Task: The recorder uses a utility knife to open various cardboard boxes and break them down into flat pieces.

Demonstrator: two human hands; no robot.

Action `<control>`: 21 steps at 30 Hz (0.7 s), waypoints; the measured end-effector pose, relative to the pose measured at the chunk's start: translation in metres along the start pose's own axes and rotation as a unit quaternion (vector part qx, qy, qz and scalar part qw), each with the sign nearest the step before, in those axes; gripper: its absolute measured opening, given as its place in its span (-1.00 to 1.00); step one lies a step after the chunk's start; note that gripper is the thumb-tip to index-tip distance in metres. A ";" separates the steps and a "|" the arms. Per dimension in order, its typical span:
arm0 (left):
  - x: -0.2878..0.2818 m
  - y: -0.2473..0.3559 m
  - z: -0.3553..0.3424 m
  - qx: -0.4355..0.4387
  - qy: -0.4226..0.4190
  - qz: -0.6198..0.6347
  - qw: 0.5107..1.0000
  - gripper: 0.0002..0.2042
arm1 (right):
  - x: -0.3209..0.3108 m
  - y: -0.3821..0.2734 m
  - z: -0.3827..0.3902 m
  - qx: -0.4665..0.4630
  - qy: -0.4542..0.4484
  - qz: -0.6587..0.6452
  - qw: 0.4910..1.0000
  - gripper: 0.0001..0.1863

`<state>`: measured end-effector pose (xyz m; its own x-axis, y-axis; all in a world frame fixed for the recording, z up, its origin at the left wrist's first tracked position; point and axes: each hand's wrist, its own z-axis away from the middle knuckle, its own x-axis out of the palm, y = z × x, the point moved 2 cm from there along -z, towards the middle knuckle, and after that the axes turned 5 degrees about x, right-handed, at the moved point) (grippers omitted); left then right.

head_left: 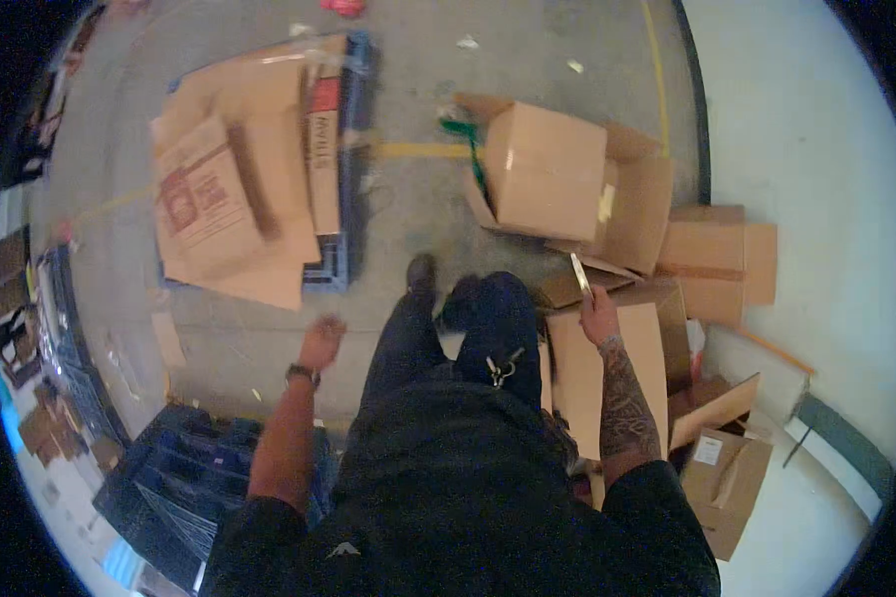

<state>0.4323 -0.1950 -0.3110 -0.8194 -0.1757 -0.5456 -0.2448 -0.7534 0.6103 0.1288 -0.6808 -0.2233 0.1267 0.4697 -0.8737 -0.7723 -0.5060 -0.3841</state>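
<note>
My right hand (599, 318) is closed round a slim, pale box cutter (579, 274) that points up and away. It is over a pile of brown cardboard, nearest to a large flat-sided box (607, 373). Just beyond the cutter's tip stands a closed-sided carton (548, 171) inside an open box (639, 204), with a green strip (476, 159) at its left edge. My left hand (324, 341) hangs in the air to the left of my legs, touching nothing I can see. Motion blurs its fingers.
Flattened cardboard sheets (284, 219) lie on a blue pallet (356, 109) at the far left. Stacked black pallets (184, 468) stand near left. Opened boxes (722, 254) lean by the white wall (806, 149) on the right. Small scraps (575, 66) litter the concrete floor (418, 60).
</note>
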 end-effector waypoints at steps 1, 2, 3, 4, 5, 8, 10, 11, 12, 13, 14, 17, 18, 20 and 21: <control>-0.023 0.042 -0.047 -0.068 0.024 0.073 0.995 -0.61 | 0.004 0.011 -0.011 0.073 -0.037 -0.032 0.996 -0.73; -0.035 0.048 -0.085 -0.060 0.075 0.111 0.989 -0.60 | 0.019 0.014 -0.031 0.130 -0.077 -0.071 0.986 -0.72; -0.032 0.107 -0.134 0.002 0.058 0.139 0.989 -0.59 | 0.017 0.070 -0.036 0.098 -0.025 -0.111 0.989 -0.69; -0.024 0.126 -0.162 0.008 0.059 0.153 0.986 -0.58 | 0.030 0.088 -0.043 0.096 -0.043 -0.113 0.988 -0.69; -0.023 0.146 -0.197 0.052 0.081 0.119 0.988 -0.56 | 0.043 0.099 -0.053 0.102 0.003 -0.105 0.989 -0.68; 0.036 0.252 -0.297 0.092 0.060 0.201 0.973 -0.52 | 0.050 0.188 -0.113 0.229 -0.022 -0.050 0.972 -0.62; 0.078 0.264 -0.357 0.076 0.096 0.345 0.931 -0.39 | 0.103 0.212 -0.165 0.252 0.034 0.045 0.966 -0.60; 0.108 0.298 -0.371 0.070 0.159 0.319 0.932 -0.34 | 0.089 0.260 -0.172 0.085 0.085 0.207 0.971 -0.58; 0.129 0.288 -0.372 0.042 0.219 0.239 0.945 -0.29 | 0.128 0.253 -0.168 0.079 0.055 0.193 0.977 -0.58; 0.150 0.259 -0.369 -0.043 0.161 0.227 0.960 -0.26 | 0.169 0.234 -0.161 0.211 -0.004 -0.012 0.977 -0.57; 0.172 0.242 -0.360 -0.122 0.100 0.231 0.960 -0.22 | 0.190 0.229 -0.151 0.340 -0.055 -0.192 0.919 -0.56; 0.197 0.320 -0.360 -0.026 0.112 0.336 0.935 -0.22 | 0.126 0.307 -0.186 0.240 0.188 -0.090 0.948 -0.50; 0.200 0.327 -0.346 -0.026 0.087 0.311 0.946 -0.22 | 0.131 0.296 -0.170 0.248 0.173 -0.088 0.949 -0.50; 0.201 0.323 -0.309 -0.037 0.102 0.307 0.946 -0.23 | 0.162 0.235 -0.129 0.478 0.096 -0.045 0.872 -0.48; 0.200 0.342 -0.303 -0.014 0.142 0.367 0.919 -0.24 | 0.152 0.230 -0.131 0.466 0.106 -0.043 0.877 -0.48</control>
<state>0.3411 -0.6796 -0.3855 -0.5891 -0.7986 -0.1236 0.3368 -0.3816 0.8608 0.0521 -0.8209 -0.4835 0.2459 0.2824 -0.9273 -0.9152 0.3826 -0.1262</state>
